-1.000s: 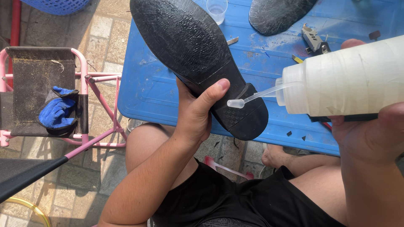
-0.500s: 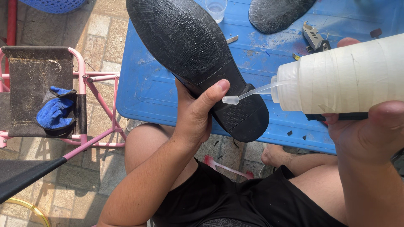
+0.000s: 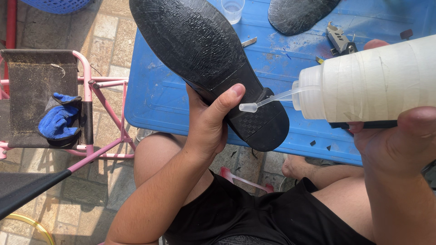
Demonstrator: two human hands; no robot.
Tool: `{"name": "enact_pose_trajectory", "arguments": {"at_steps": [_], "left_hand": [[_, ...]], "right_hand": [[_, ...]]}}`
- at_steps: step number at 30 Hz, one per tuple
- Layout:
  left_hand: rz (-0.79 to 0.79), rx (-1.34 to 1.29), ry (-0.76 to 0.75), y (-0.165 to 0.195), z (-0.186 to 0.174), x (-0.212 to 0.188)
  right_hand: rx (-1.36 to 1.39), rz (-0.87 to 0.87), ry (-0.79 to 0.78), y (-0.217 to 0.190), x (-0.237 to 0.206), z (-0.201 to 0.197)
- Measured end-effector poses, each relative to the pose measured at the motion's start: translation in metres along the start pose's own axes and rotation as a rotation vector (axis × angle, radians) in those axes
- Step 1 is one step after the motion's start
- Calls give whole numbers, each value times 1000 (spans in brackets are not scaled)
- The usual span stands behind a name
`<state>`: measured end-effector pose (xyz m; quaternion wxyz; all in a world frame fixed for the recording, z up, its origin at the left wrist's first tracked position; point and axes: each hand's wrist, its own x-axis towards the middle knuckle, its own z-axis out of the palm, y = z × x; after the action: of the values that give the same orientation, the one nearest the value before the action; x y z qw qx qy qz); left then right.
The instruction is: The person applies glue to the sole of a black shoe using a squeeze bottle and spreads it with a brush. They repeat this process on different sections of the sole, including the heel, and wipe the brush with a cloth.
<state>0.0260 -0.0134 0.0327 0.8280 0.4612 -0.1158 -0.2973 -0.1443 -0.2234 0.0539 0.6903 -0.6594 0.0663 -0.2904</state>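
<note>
Shoe: a black shoe runs from the top centre of the frame down to the middle, sole turned up toward the camera, so the whole worn tread and the heel block lie open to view.
Heel: the heel points to the lower right, just under the nozzle, which puts the seam between sole and heel within reach of the tip.
Left hand: the left hand is wrapped around the waist of the shoe, thumb laid across the sole, fingers hidden beneath; the grip looks meant to keep the shoe steady and tilted.
Bottle: a white squeeze bottle lies nearly level at the right of the frame, its thin clear nozzle aimed left, the tip just beside the thumb and close over the sole; whether it touches I cannot tell.
Right hand: the right hand is closed around the bottle's body from below, placed to squeeze it.
Bench: a blue bench lies behind the shoe at the top of the frame, scuffed and dusty.
On the bench: a second black sole, a clear cup and a small metal tool sit along the top edge, well apart from the hands.
Left of frame: a pink-framed folding chair holds a blue glove.
</note>
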Motion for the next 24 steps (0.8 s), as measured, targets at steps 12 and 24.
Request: {"name": "enact_pose_trajectory", "arguments": {"at_steps": [12,24], "left_hand": [[7,-33,36,3,-2,1],[13,-17,88,3,-5,3]], "right_hand": [[3,27,19,-3,-1,3],[-3,60,8,-6,-3,0]]}}
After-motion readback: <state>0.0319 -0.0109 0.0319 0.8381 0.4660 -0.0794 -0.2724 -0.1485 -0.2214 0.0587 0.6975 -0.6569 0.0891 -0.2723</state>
